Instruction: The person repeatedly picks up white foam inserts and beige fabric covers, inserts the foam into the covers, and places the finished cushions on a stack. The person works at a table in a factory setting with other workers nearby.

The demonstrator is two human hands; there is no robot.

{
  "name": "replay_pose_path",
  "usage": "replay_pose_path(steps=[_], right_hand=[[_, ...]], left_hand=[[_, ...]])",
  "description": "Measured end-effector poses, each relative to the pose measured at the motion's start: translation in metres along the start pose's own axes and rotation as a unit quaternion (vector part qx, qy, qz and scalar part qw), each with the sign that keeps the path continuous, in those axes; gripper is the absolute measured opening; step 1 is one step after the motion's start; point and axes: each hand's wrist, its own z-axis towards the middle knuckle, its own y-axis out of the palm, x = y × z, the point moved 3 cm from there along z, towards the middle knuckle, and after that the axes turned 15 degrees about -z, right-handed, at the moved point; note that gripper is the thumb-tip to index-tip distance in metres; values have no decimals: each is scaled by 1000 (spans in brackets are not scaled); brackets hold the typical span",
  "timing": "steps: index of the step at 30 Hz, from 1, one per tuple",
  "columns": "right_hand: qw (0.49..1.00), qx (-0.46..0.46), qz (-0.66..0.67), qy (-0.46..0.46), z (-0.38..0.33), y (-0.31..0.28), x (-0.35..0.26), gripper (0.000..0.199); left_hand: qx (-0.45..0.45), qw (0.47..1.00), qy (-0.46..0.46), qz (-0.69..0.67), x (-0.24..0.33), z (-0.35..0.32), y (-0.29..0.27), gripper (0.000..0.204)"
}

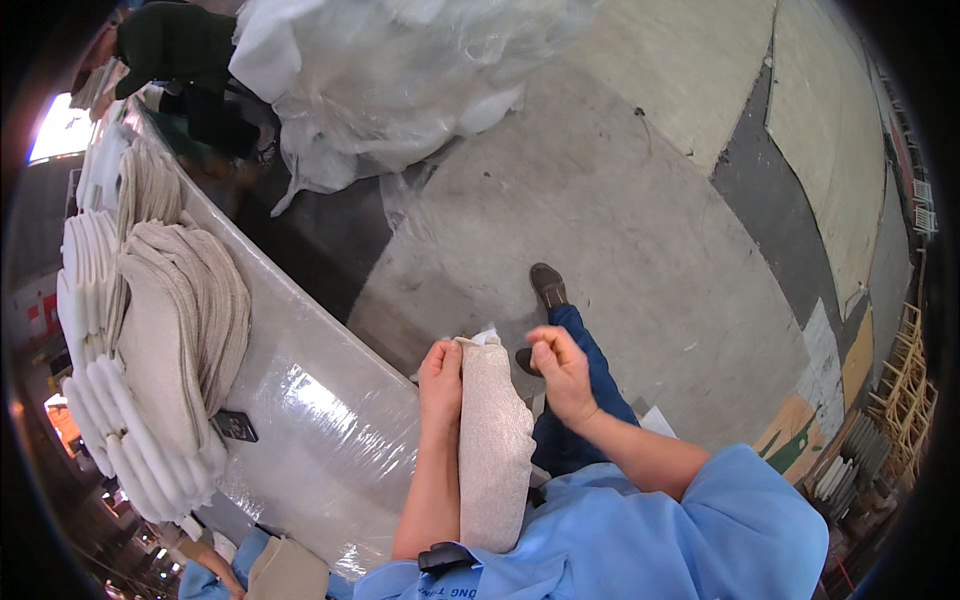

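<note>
Left hand [440,378] pinches the upper end of a beige cloth piece [494,450], beside the long edge of the plastic-covered bench [345,435]. Right hand [563,372], near it: fingers curled closed, contents undeterminable.

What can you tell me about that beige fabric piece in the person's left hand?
The beige fabric piece is long and narrow, with a coarse, knitted-looking surface and a wavy right edge. Something white shows at its far end; I can't tell whether it's lining or filling. The left hand holds its far left corner. From there it runs beside the left forearm back to the blue shirt.
</note>
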Motion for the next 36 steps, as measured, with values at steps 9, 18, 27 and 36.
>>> replay_pose_path(steps=[9,18,27,36], right_hand=[[925,-341,46,164,67,9,-34,30],[954,-249,-106,132,73,35,-11,16],[898,-266,34,349,63,64,25,22],[880,-260,178,355,18,5,-30,20]], left_hand=[[-20,989,-95,-114,18,-24,28,21],[60,989,68,114,7,-15,16,35],[105,994,23,35,-3,-4,1,39],[-13,986,-156,-54,19,-51,34,32]])
